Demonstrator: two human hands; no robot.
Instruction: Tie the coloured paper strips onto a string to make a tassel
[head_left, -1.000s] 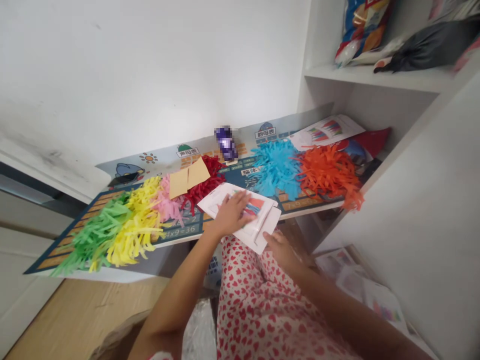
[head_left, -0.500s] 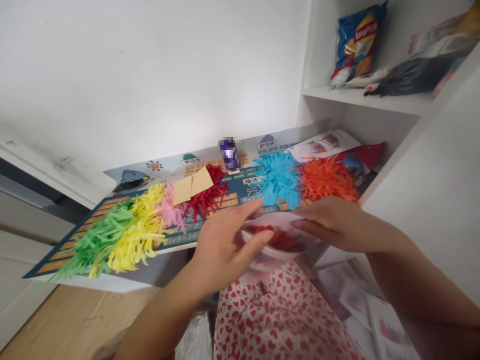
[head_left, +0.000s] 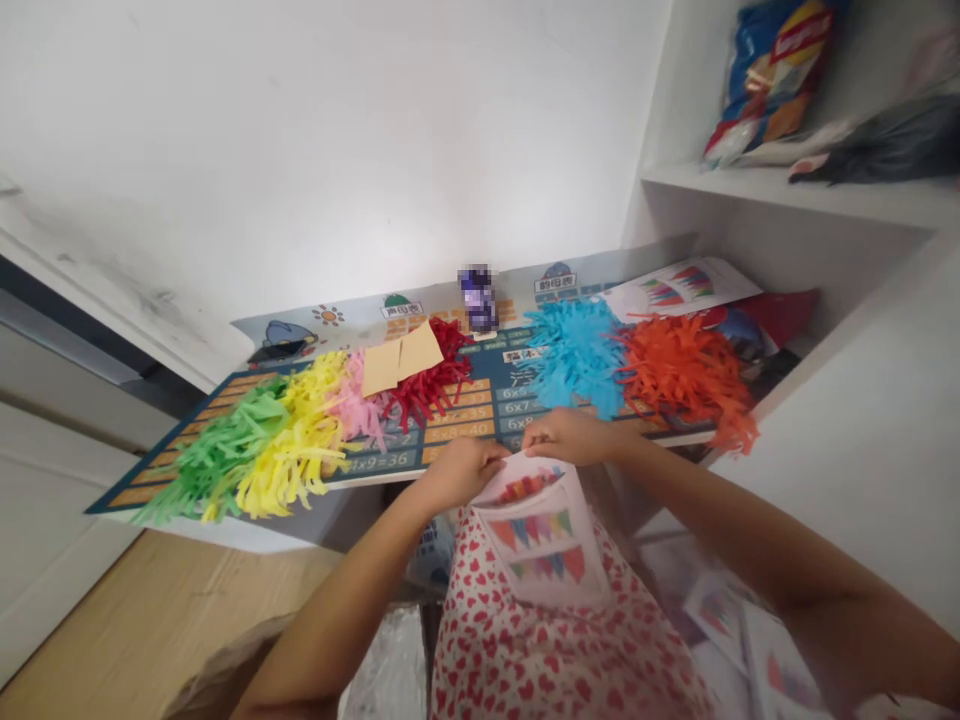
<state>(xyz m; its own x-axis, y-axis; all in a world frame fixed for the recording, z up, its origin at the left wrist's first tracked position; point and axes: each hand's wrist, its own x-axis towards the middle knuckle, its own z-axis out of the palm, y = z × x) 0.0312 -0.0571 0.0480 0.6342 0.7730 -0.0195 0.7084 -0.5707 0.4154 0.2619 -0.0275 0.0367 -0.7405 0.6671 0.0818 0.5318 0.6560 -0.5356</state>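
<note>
My left hand [head_left: 463,470] and my right hand [head_left: 574,437] pinch the top edge of a white packet [head_left: 544,545] printed with rows of coloured tassels. The packet hangs over my lap, and something red and orange shows through its opening near the top. Beyond my hands, on the desk, lie fringed tissue-paper tassels: green [head_left: 225,450], yellow [head_left: 292,460], pink [head_left: 358,395], dark red [head_left: 439,375], light blue [head_left: 576,355] and orange [head_left: 682,370]. Two beige cards [head_left: 401,360] rest across the pink and dark red ones.
The desk mat [head_left: 390,462] carries printed multiplication tables. A blurred purple item [head_left: 478,298] stands near the wall. A printed sheet [head_left: 686,288] lies at the back right, below a shelf with a chip bag [head_left: 776,70]. More printed packets [head_left: 772,650] are low on the right.
My hands have come together at the packet's top edge, where before they were spread around its wide-gaping mouth. The packet now hangs flatter with its printed front showing. The view has shifted left.
</note>
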